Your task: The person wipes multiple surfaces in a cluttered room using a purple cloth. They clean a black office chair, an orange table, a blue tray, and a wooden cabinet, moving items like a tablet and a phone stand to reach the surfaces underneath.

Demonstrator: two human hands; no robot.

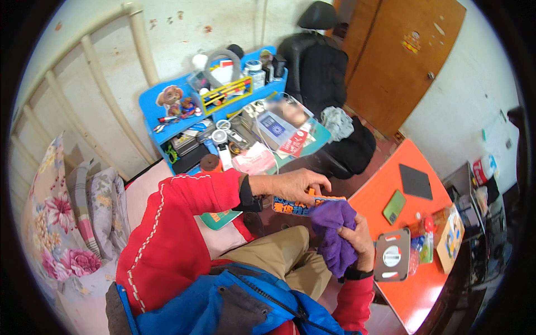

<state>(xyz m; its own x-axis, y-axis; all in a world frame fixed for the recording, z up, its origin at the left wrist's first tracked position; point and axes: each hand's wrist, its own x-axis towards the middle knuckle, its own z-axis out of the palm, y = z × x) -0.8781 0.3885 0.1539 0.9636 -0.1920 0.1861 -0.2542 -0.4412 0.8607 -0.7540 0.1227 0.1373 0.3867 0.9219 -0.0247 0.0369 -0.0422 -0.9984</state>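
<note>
Above my lap, my left hand (299, 186) grips the left part of a flat blue and orange piece (289, 206) that bears raised writing and has an orange tab on its upper edge. Bunched in my right hand (358, 238) is a purple cloth (337, 234), which lies against the right end of the piece and hides part of it. The cloth's lower part hangs down below my right hand.
An orange table (402, 295) at the right bears a green phone (394, 207), a dark flat sheet (416, 181), a grey-brown board (392, 255) and bottles. Ahead stands a cluttered blue desk (157, 134); a black chair (322, 67) is behind it. A bed (142, 197) is at left.
</note>
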